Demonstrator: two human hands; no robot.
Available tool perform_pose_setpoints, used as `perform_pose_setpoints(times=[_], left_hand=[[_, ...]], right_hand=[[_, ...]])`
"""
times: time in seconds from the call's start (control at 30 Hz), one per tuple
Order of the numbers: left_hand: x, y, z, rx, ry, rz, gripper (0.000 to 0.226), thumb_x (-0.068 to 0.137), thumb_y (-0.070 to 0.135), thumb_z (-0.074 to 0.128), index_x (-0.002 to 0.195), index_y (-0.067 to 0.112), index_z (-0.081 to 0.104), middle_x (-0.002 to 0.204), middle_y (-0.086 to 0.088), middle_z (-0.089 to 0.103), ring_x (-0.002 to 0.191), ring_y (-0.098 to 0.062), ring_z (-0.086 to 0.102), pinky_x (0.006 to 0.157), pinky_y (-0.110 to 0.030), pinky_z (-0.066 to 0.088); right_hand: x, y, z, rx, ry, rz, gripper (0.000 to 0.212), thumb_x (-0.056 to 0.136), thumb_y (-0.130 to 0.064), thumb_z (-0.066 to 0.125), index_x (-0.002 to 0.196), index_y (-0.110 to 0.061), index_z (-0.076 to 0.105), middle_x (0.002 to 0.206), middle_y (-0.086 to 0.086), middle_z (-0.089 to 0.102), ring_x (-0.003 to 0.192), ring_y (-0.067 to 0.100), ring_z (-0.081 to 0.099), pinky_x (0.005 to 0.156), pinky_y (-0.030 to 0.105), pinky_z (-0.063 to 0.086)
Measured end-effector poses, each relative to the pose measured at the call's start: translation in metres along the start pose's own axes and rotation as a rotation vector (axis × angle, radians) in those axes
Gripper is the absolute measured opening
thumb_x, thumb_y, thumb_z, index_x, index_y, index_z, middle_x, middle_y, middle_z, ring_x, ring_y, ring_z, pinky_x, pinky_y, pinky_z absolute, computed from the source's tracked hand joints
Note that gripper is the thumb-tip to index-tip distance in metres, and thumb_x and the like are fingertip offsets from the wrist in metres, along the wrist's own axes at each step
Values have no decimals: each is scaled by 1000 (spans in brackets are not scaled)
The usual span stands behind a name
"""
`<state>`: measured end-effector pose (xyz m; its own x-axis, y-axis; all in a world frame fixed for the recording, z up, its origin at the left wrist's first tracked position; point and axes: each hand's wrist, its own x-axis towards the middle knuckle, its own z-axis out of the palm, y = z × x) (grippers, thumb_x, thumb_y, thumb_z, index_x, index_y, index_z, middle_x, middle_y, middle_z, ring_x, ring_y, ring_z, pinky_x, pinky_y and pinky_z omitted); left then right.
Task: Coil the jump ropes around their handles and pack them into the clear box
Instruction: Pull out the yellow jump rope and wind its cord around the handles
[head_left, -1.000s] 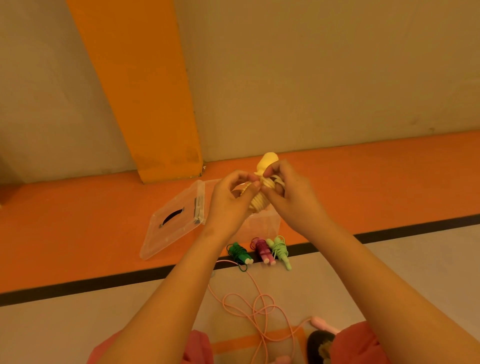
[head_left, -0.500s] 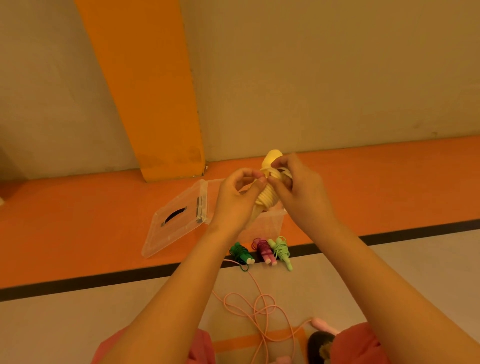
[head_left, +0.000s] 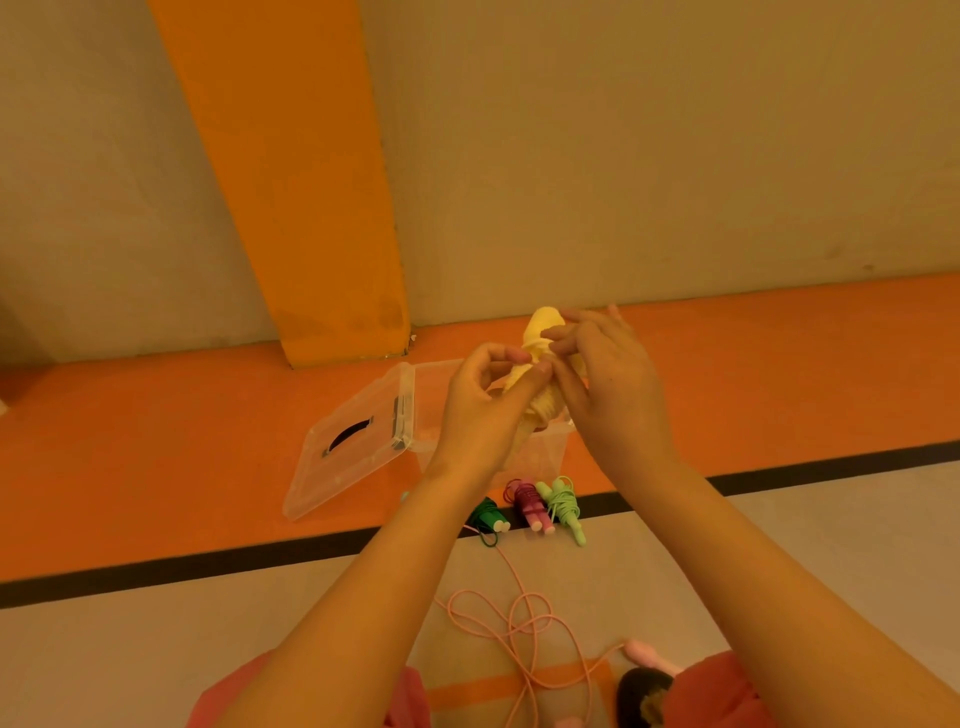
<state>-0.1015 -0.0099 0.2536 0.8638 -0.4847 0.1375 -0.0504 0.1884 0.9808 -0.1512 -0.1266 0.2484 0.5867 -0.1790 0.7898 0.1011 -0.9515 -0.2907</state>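
Observation:
I hold a yellow jump rope (head_left: 543, 332), coiled around its handles, up in front of me above the clear box (head_left: 545, 457). My left hand (head_left: 483, 405) grips the lower part of the bundle. My right hand (head_left: 608, 384) pinches the rope near the top of the handles. On the floor in front of the box lie three coiled ropes: dark green (head_left: 488, 514), magenta (head_left: 527, 501) and light green (head_left: 563, 504). A loose pink rope (head_left: 519, 623) sprawls on the floor near my knees, one pink handle (head_left: 647, 654) beside it.
The box's clear lid (head_left: 348, 452) lies open to the left on the orange floor strip. A black line (head_left: 208, 564) divides orange from grey floor. An orange pillar (head_left: 311, 208) and a beige wall stand behind. A dark object (head_left: 641, 696) sits by my right knee.
Both hands have lifted the yellow bundle slightly up and right. My right fingers have shifted on the top of the coil, now more spread out.

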Motion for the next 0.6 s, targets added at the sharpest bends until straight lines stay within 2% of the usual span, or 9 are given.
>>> perform_pose_setpoints(times=[0.17,0.3,0.33,0.43,0.53,0.6], left_hand=[[6,-3,2,12,22,29,15,91,6,61,89,18,51,107,-15,64,86,-28,65,57,-30,54],[13,-12,0,102,130,70,16,91,11,61,90,23,51,102,-2,60,88,-18,62,56,-27,55],[15,-14,-1,112,157,62,17,91,12,61,90,25,51,102,-1,59,91,-19,62,57,-27,55],[26,-21,-11,76,263,-18,19,93,13,59,88,28,48,113,-5,58,98,-27,62,61,-37,56],[33,-26,-21,60,301,-50,18,92,14,60,88,27,48,119,-9,57,102,-32,62,70,-48,56],[35,-31,-25,73,315,-60,16,92,16,60,88,27,49,119,-11,57,102,-34,61,74,-50,57]], right_hand=[[1,-4,-5,149,2,88,15,90,-20,56,91,-6,56,113,11,64,115,22,55,104,26,32],[2,-9,1,133,-41,108,22,90,-26,45,92,-7,57,118,11,61,121,24,49,103,47,39],[2,-11,1,135,-41,117,23,90,-27,44,91,-8,57,118,11,61,121,25,49,102,47,40],[0,-15,1,113,-37,115,22,92,-28,45,90,-9,56,114,10,62,112,24,53,91,34,42],[-6,-23,3,176,-136,146,23,93,-33,43,94,-13,53,105,5,63,96,22,58,78,34,46],[-10,-28,5,194,-150,137,27,93,-37,38,94,-14,53,95,1,64,83,17,56,73,29,39]])
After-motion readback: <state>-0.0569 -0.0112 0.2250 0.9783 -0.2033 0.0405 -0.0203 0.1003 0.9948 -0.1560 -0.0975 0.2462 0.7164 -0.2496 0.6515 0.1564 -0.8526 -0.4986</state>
